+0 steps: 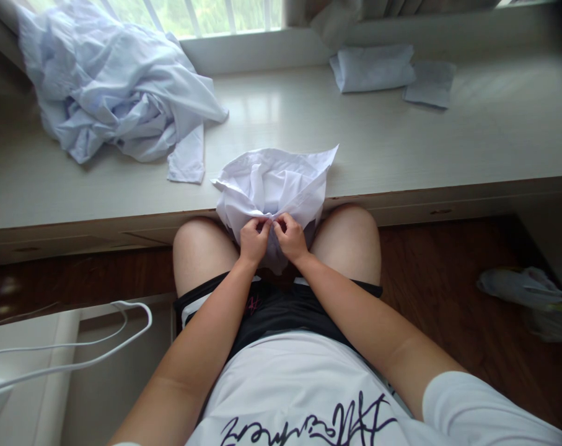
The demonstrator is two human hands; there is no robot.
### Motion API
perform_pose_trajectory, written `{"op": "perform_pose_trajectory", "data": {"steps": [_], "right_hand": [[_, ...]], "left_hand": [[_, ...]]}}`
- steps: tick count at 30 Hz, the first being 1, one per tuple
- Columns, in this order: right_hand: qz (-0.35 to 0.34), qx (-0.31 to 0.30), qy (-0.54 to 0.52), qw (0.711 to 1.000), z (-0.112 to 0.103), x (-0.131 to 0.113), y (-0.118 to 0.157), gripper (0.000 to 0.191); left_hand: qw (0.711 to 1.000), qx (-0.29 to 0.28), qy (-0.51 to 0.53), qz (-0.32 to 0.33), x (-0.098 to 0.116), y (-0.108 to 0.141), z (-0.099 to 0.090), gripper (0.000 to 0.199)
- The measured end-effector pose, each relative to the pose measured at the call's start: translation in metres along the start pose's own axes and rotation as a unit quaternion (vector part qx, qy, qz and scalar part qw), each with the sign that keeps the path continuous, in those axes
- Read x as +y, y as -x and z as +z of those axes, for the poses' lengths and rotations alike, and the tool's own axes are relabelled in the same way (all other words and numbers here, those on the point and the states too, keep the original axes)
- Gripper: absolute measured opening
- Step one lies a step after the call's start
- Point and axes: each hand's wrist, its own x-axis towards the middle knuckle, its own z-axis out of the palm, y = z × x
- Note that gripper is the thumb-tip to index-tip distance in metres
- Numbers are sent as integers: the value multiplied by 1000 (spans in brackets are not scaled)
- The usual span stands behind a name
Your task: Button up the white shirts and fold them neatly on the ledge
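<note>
A white shirt hangs over the ledge's front edge and down between my knees, its pointed corners spread on top. My left hand pinches its edge near the middle, thumb and finger together. Right beside it, my right hand pinches the same edge, the fingertips of both hands almost touching. Whatever small detail lies between the fingertips is too small to make out. The lower part of the shirt is partly hidden behind my hands.
A crumpled heap of white cloth lies at the left of the pale ledge by the window. Toward the back right are a folded white cloth and a smaller flat piece. A white cable loops at lower left; a plastic bag sits on the floor.
</note>
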Motion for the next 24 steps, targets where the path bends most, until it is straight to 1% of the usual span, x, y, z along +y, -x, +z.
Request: {"op": "perform_pose_trajectory", "data": {"steps": [7,16,24], "right_hand": [[-2,3,-2,1000,1,1,0,20],[4,5,-3,1000,0,0,0,20],[-3,14,-21,1000,0,0,0,19]], "left_hand": [[1000,7,-1,-5,0,0,0,21],[1000,-10,-13,3,-4,-1,0,22],[1000,-18,-4,18,-2,-1,1,22]]}}
